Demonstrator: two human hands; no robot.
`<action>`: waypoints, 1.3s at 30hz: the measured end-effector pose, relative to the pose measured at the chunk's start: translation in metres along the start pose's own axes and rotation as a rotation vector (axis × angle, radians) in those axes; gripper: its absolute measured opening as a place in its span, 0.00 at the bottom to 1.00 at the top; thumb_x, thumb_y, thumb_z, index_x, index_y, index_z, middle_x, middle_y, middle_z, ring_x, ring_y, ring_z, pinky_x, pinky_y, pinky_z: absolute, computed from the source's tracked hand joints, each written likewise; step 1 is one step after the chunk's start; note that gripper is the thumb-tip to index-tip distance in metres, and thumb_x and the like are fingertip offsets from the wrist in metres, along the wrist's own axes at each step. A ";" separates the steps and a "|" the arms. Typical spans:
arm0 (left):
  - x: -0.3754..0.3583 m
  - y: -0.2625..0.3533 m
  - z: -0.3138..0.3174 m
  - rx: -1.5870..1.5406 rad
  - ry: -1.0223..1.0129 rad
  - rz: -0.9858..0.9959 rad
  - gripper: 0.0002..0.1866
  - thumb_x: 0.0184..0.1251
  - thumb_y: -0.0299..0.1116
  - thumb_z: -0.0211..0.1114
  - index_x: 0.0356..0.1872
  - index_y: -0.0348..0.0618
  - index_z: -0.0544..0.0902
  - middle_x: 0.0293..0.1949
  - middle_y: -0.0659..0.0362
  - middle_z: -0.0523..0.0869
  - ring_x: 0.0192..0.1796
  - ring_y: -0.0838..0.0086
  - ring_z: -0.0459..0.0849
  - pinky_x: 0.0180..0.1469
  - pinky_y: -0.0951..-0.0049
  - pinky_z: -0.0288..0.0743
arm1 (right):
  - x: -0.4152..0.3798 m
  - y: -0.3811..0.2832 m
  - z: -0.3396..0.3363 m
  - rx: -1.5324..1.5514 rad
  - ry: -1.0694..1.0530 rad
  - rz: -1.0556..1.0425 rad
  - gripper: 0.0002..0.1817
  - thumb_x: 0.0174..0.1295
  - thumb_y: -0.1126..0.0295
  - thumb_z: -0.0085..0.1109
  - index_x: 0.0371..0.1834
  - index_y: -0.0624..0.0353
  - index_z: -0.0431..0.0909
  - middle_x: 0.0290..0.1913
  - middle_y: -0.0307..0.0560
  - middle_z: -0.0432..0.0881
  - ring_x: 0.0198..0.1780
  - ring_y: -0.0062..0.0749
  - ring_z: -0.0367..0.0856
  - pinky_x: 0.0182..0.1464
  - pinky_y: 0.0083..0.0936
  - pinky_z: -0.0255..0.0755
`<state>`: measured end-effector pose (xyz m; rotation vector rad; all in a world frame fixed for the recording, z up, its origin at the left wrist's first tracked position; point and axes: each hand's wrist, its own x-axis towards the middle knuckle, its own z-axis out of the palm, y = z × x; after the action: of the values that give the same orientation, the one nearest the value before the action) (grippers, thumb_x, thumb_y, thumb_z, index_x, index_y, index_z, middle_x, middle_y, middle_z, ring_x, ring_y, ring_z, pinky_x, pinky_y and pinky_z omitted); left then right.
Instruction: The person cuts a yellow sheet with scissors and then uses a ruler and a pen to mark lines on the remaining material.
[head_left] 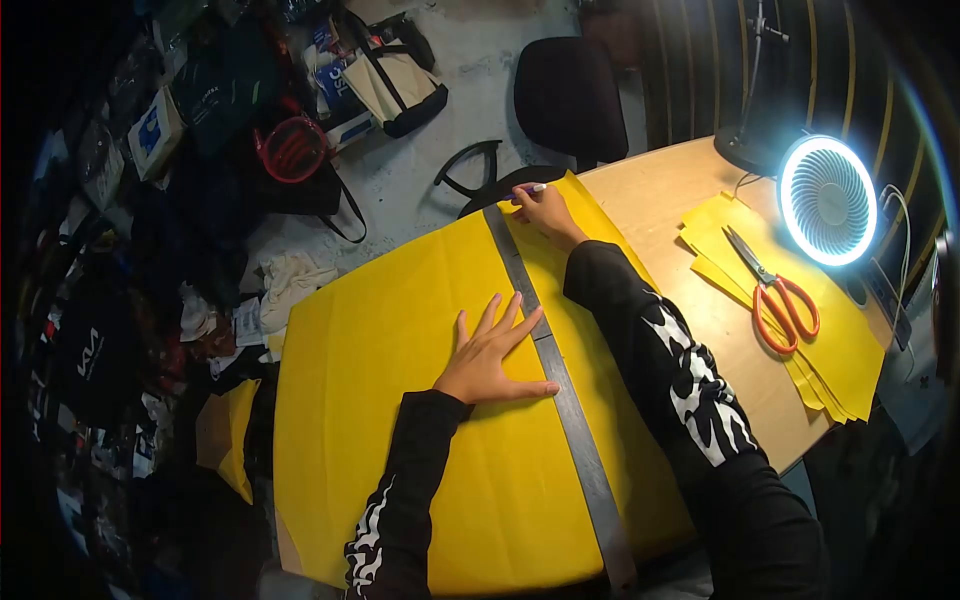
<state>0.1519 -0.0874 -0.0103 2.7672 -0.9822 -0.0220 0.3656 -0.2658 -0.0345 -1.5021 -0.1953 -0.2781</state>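
A large yellow sheet (400, 290) covers much of the table, and a long dark metal ruler (572, 415) lies across it from the far edge to the near edge. My left hand (487, 360) rests on the sheet with fingers spread, its thumb and fingertips pressing on the ruler. Near the ruler's far end, my right hand (545, 215) is closed around a slim pen (528, 189) with a pale end. The pen's tip is too small to make out.
Orange-handled scissors (775, 295) lie on cut yellow pieces (845, 355) at the right. A lit ring-shaped fan (828, 200) stands behind them on the wooden table (650, 180). Beyond the far edge is a black chair (570, 100). Bags (395, 85) and clutter fill the left.
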 end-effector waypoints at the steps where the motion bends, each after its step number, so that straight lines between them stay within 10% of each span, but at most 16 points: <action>1: 0.000 0.000 -0.001 -0.005 -0.002 -0.001 0.59 0.39 0.78 0.63 0.74 0.57 0.62 0.75 0.44 0.55 0.78 0.50 0.46 0.69 0.28 0.30 | 0.000 0.001 0.000 0.012 0.014 -0.018 0.16 0.70 0.66 0.55 0.50 0.70 0.79 0.38 0.51 0.85 0.32 0.29 0.87 0.35 0.21 0.79; 39: 0.000 0.005 -0.005 0.000 -0.035 -0.019 0.59 0.40 0.76 0.65 0.75 0.59 0.60 0.77 0.48 0.52 0.79 0.51 0.45 0.71 0.32 0.28 | -0.003 0.001 -0.003 -0.178 -0.133 -0.037 0.13 0.69 0.68 0.57 0.51 0.65 0.82 0.41 0.49 0.87 0.35 0.29 0.85 0.40 0.23 0.78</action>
<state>0.1495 -0.0899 -0.0046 2.7854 -0.9637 -0.0738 0.3632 -0.2681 -0.0367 -1.6967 -0.3111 -0.2303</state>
